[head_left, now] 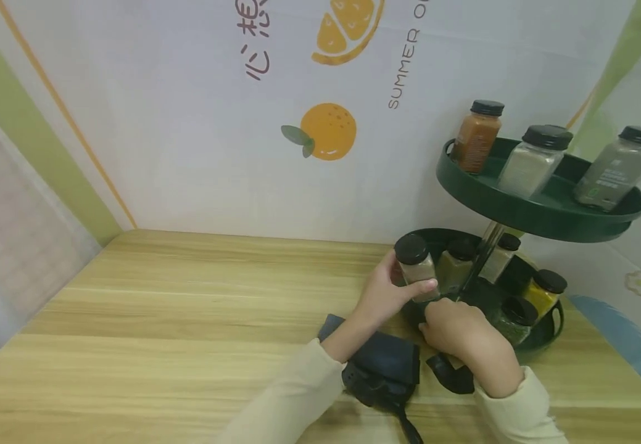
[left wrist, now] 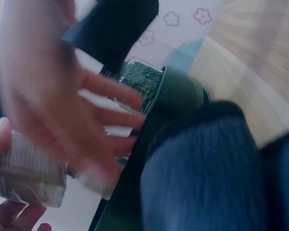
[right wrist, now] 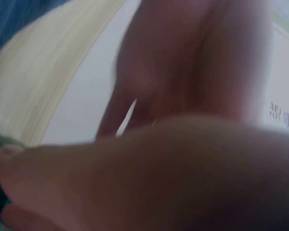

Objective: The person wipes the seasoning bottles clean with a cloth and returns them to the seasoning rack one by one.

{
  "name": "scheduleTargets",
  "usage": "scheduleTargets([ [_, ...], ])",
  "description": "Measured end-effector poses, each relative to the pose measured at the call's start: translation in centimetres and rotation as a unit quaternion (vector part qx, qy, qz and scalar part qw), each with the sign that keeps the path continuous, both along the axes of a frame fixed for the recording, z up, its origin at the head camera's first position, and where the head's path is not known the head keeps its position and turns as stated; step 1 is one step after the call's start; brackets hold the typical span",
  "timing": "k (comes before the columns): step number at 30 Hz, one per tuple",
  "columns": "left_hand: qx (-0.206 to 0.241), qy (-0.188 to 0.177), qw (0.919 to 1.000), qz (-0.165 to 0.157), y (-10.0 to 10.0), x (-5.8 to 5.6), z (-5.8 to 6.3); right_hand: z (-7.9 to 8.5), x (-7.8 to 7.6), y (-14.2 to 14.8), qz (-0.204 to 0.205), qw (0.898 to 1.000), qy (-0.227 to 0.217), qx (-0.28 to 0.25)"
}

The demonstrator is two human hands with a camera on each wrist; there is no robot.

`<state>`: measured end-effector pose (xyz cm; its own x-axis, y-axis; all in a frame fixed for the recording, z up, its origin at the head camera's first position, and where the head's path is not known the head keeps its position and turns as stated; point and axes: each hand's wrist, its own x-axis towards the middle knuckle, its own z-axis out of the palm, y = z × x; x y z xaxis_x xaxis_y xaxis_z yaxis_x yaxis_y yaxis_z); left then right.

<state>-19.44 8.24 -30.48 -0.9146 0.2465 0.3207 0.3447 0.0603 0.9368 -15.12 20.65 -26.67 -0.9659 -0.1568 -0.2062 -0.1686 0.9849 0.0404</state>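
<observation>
My left hand (head_left: 384, 293) grips a clear spice jar (head_left: 417, 271) with a black lid, thumb across its front, over the left side of the lower tray (head_left: 548, 339) of a green two-tier rack. In the left wrist view the jar (left wrist: 26, 168) shows pale contents and a printed label. Close beside it, my right hand (head_left: 464, 330) reaches over the tray's front edge, back of the hand up. Its blurred fingers (left wrist: 115, 120) are loosely extended toward the tray wall in the left wrist view, with nothing seen between them.
Several black-lidded jars stand on the lower tray, including a yellow one (head_left: 542, 293) and a green one (head_left: 514, 320). The upper tray (head_left: 520, 209) overhangs them, carrying three jars. A metal post (head_left: 483, 253) joins the tiers. Dark straps (head_left: 387, 357) surround the wrists; a printed cloth (head_left: 215, 154) hangs behind.
</observation>
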Motion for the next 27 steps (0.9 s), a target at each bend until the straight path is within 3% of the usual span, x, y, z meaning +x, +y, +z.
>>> scheduleTargets([
  [4,-0.055,-0.014,0.9980,0.027,1.7,-0.5,-0.4,-0.1,0.1,-0.5,0.028,0.999,0.005,-0.022],
  [11,-0.123,-0.038,0.9905,0.049,3.2,-1.4,-1.9,-0.3,0.2,-0.3,0.036,0.998,0.023,-0.041],
  [19,-0.194,0.033,0.9790,0.052,3.2,-1.7,-3.1,-0.2,0.4,-0.5,0.040,0.997,0.053,-0.036],
  [21,-0.225,0.047,0.9714,0.060,3.3,-1.7,-3.2,-0.2,0.5,-0.4,0.042,0.997,0.056,-0.035],
  [27,-0.330,0.082,0.9370,0.080,3.7,-1.7,-3.4,-0.2,0.6,-0.3,0.044,0.997,0.048,-0.036],
])
